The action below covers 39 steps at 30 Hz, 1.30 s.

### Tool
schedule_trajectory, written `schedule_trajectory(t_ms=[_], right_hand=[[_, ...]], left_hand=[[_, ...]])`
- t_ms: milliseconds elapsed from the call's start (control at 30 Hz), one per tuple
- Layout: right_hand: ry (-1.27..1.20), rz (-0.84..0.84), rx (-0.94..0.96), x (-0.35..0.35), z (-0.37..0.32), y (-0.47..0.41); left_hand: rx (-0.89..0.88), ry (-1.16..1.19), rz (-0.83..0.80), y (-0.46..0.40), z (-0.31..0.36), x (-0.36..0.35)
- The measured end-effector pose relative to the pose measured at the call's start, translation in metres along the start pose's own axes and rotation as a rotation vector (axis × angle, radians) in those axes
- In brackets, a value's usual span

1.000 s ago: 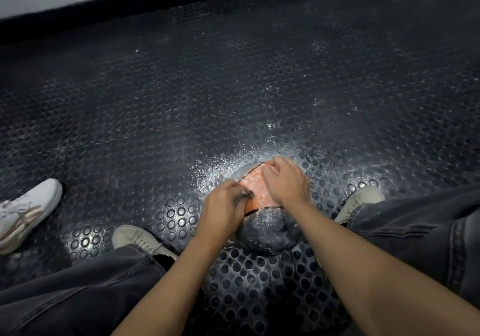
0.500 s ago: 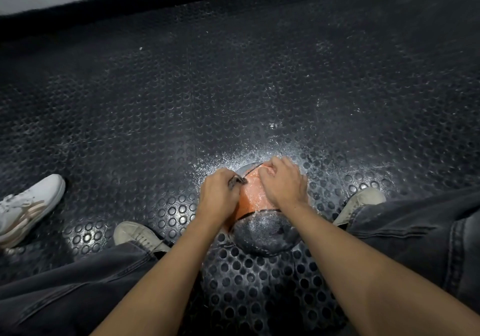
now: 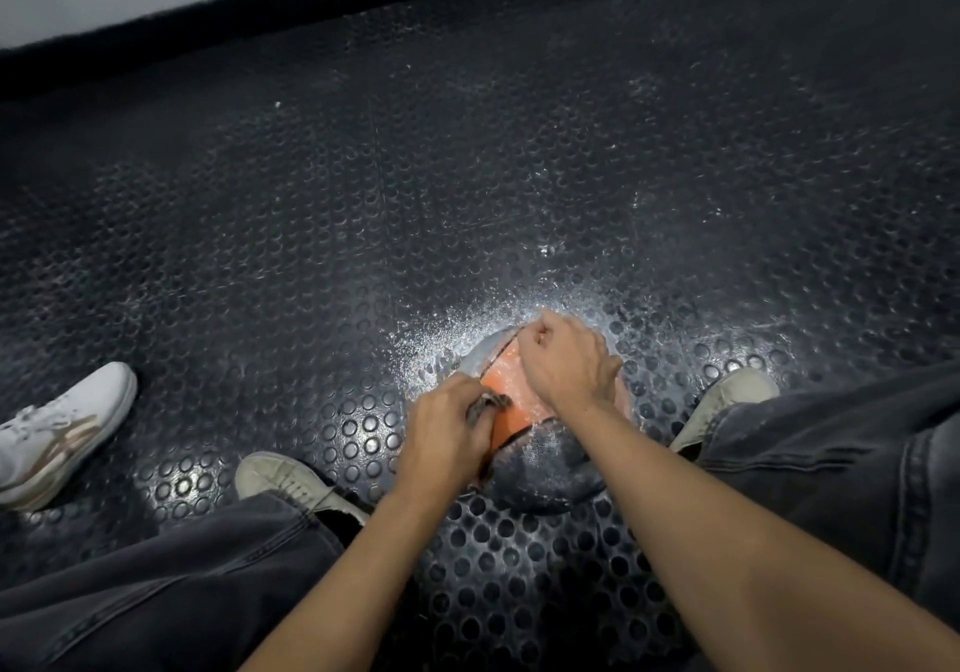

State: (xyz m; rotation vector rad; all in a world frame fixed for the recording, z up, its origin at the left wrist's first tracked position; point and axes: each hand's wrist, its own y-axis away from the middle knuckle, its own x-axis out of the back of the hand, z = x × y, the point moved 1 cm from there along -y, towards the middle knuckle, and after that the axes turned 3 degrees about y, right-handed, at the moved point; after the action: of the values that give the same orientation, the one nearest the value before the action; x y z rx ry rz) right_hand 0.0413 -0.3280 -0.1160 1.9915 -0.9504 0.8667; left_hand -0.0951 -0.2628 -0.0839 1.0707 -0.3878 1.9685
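Wiping looks to be the step in hand: your left hand [image 3: 447,432] has its fingers curled tight round a small grey rag [image 3: 487,405] and presses it on the near-left flank of the orange-and-grey ball [image 3: 545,469], which sits on the studded floor [image 3: 363,235] between your shoes. Your right hand [image 3: 566,359] lies on the ball's far top with fingers bunched, though the view is too blurred to tell whether they grip it or only bear down. Next you should probably hold the ball steady and draw the rag across the orange panel just right of your fingers.
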Motion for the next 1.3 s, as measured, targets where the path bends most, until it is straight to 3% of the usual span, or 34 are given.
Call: schedule_trajectory(t_ms=[167, 400, 567, 767, 933, 1133, 1300], right_hand=[[0.076, -0.058, 0.107, -0.001, -0.004, 0.002], [0.076, -0.047, 0.129, 0.003, -0.004, 0.000], [0.103, -0.063, 0.147, 0.000, -0.008, 0.006], [0.096, -0.054, 0.109, 0.005, -0.003, 0.000], [0.110, -0.073, 0.136, 0.003, -0.004, 0.006], [0.071, -0.055, 0.119, 0.007, 0.000, 0.000], [0.050, -0.026, 0.099, -0.001, 0.002, 0.002]], left_hand=[[0.140, 0.013, 0.037, -0.038, 0.006, 0.006], [0.038, -0.004, 0.016, 0.004, -0.012, -0.002], [0.162, 0.009, 0.082, -0.029, -0.010, 0.002], [-0.066, 0.027, -0.004, 0.011, -0.001, -0.006], [0.087, 0.001, 0.075, -0.027, -0.002, 0.002], [-0.081, 0.016, -0.032, 0.011, -0.003, -0.005], [0.035, -0.013, 0.072, -0.030, 0.002, -0.002]])
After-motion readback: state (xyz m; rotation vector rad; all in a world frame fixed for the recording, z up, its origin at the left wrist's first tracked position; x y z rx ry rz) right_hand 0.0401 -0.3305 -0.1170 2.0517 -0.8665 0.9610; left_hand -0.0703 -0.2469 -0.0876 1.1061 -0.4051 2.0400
